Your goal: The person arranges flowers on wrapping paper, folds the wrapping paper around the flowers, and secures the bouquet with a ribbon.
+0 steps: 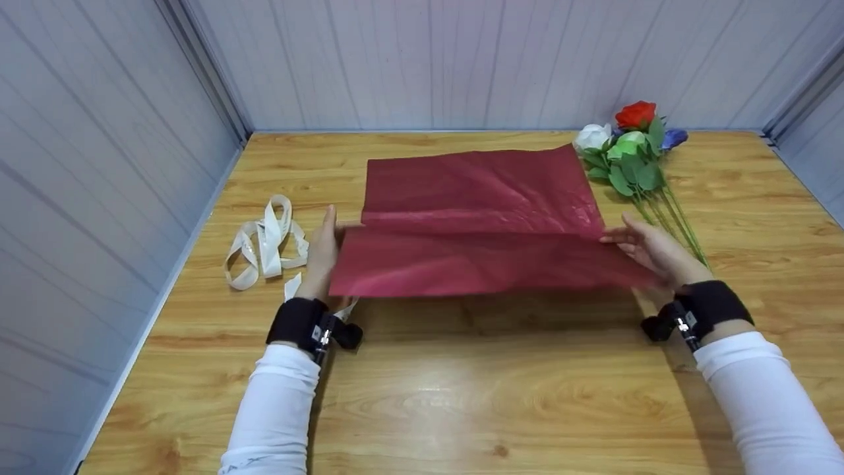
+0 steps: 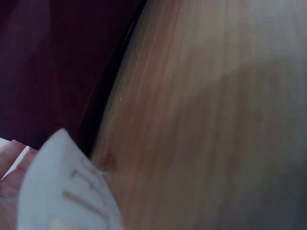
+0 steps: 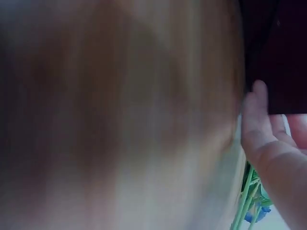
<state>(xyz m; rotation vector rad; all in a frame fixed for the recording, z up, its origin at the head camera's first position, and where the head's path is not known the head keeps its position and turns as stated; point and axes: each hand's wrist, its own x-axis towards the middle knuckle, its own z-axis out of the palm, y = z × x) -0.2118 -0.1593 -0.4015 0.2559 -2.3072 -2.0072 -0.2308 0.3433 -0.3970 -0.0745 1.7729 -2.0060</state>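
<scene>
"Both ends reached?"

"Yes — red paper point(image 1: 471, 260) is lying mid-frame, long axis left-to-right; your right hand point(image 1: 649, 249), fingers loosely straight, is touching one end, your left hand point(image 1: 322, 254) the other — its grip, I can't tell."

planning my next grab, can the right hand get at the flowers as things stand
Probably yes: the flowers lie beyond the right hand with nothing seen between, though it touches the red sheet.
</scene>
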